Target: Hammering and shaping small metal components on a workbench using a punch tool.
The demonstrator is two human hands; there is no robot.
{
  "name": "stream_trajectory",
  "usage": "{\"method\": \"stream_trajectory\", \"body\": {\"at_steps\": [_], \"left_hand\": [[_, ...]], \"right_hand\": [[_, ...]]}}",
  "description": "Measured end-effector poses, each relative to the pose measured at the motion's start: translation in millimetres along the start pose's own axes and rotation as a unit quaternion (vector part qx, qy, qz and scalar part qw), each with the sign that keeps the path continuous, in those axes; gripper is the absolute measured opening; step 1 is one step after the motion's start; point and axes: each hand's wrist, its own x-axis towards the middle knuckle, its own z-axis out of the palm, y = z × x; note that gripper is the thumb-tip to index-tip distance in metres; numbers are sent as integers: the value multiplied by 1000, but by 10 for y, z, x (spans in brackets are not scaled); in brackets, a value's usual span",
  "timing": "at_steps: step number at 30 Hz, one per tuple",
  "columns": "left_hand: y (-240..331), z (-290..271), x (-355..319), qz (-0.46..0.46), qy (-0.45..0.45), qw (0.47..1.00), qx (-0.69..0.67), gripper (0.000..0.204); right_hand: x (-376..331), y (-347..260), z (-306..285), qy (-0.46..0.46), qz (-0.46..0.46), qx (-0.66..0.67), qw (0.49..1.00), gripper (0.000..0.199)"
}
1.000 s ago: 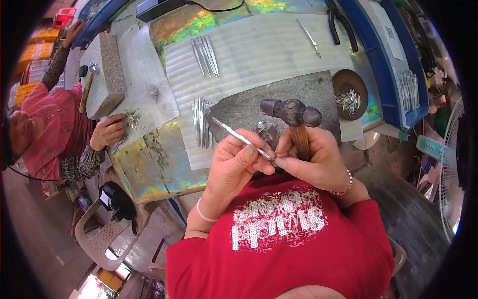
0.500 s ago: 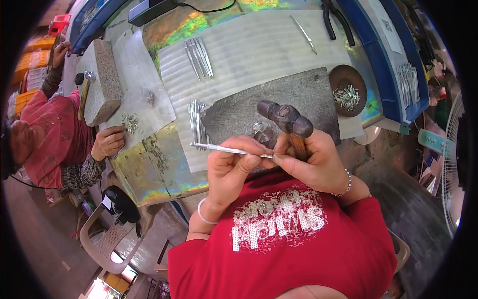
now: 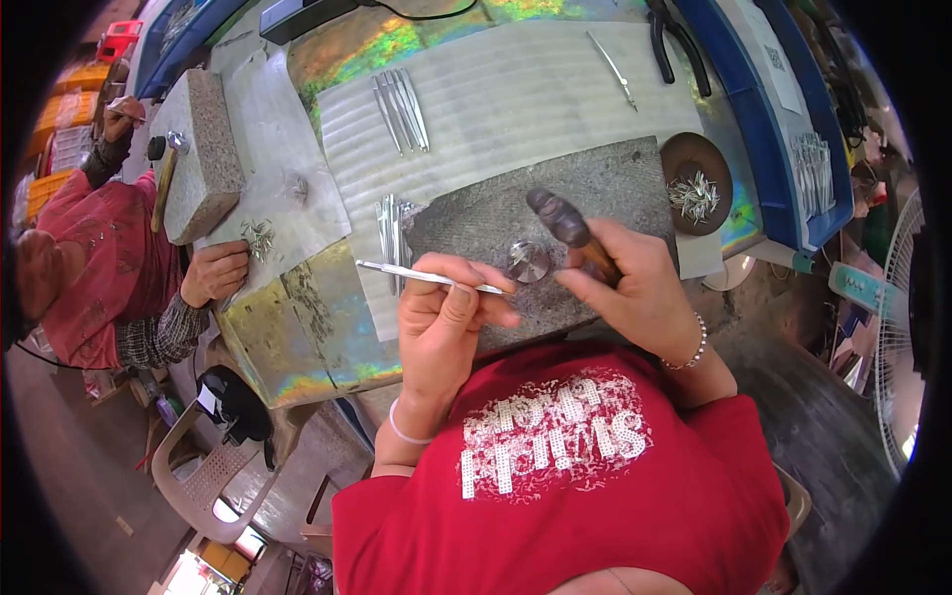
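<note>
The stone slab [image 3: 595,188] is speckled dark grey. On it lies a shiny silver disc [image 3: 529,261]. Behind the slab is a pale grey ribbed sheet [image 3: 516,99]; left of the slab, a rainbow-shimmering foil [image 3: 317,317]. Right of the slab stands a brown dish [image 3: 697,169].

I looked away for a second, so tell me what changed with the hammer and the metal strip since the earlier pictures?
The left hand swung the metal strip from a slant to nearly level, its tip by the small round anvil. The right hand tilted the hammer, its head now left of the hand. Both grips and the grey stone slab stayed put.
</note>
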Motion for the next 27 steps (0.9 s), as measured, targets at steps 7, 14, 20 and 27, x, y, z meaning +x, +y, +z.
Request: {"method": "stream_trajectory", "body": {"at_steps": [7,14,20,27], "left_hand": [[11,48,41,47,-11,976,212,7],[-79,103,113,100,-14,928,358,8],[-101,105,118,118,-27,905,408,7],[-108,111,117,125,-31,887,443,7]], "right_hand": [[91,31,123,-20,-91,-39,995,39],[-128,186,12,31,16,103,994,36],[-258,225,-24,-6,45,252,967,37],[-248,241,-62,2,22,208,978,38]]}}
